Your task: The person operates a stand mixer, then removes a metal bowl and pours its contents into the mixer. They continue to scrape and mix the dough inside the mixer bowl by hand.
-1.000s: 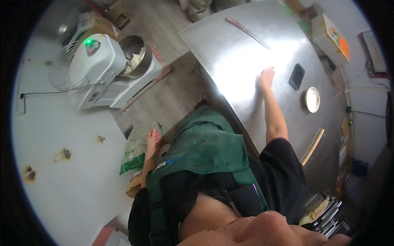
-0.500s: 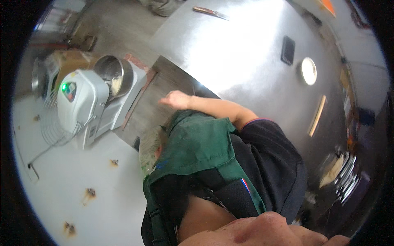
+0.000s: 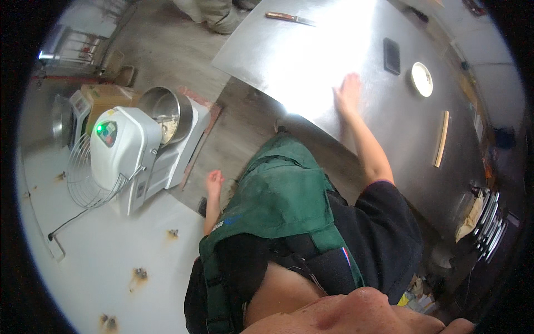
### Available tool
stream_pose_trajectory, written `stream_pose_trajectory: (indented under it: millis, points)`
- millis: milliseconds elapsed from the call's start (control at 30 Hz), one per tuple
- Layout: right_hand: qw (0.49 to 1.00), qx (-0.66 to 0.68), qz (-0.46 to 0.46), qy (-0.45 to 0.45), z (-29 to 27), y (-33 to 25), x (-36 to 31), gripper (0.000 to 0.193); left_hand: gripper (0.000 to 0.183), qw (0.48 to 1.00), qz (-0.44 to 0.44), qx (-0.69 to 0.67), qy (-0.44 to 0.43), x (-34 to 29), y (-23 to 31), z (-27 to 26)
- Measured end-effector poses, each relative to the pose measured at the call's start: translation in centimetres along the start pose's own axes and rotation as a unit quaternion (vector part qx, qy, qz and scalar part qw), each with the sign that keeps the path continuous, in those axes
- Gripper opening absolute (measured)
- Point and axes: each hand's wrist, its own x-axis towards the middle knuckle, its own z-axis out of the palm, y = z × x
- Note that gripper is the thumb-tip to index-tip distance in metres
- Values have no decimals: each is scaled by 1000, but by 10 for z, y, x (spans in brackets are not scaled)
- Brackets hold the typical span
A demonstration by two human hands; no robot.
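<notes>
My right hand (image 3: pixel 349 96) is stretched out over the near edge of the steel table (image 3: pixel 311 64), palm down and fingers extended, holding nothing. Whether it rests on the metal or hovers just above it, I cannot tell. Down at my left side, near the green apron (image 3: pixel 283 178), my left hand (image 3: pixel 214 181) hangs with its fingers loosely curled in; nothing shows in it. To its left stands a white dough mixer (image 3: pixel 122 145) with a green light lit. Its steel bowl (image 3: pixel 181 108) is tipped sideways and has pale dough (image 3: pixel 168 129) inside.
On the table lie a knife (image 3: pixel 289 19), a dark flat device (image 3: pixel 391 55), a white bowl (image 3: pixel 421 79) and a wooden stick (image 3: pixel 442 139). A wire guard (image 3: pixel 83 172) sits by the mixer, with a cardboard box (image 3: pixel 108 99) behind. Another person's legs (image 3: pixel 219 14) show at the far side.
My right hand has swung from in front of me to the right, over the table. My left hand, hidden before, now shows beside the apron. The view has shifted slightly.
</notes>
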Motion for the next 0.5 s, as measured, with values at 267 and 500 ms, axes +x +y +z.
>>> stream_pose_trajectory:
  millis: [267,500]
  points:
    - [934,199,-290,-68,78,-278,-18,66,29,989,17,144,-20,-88,-95,-50]
    - [854,229,-281,-373,53,-255,-92,40,28,965,-49,244,-80,-97,-111,-81]
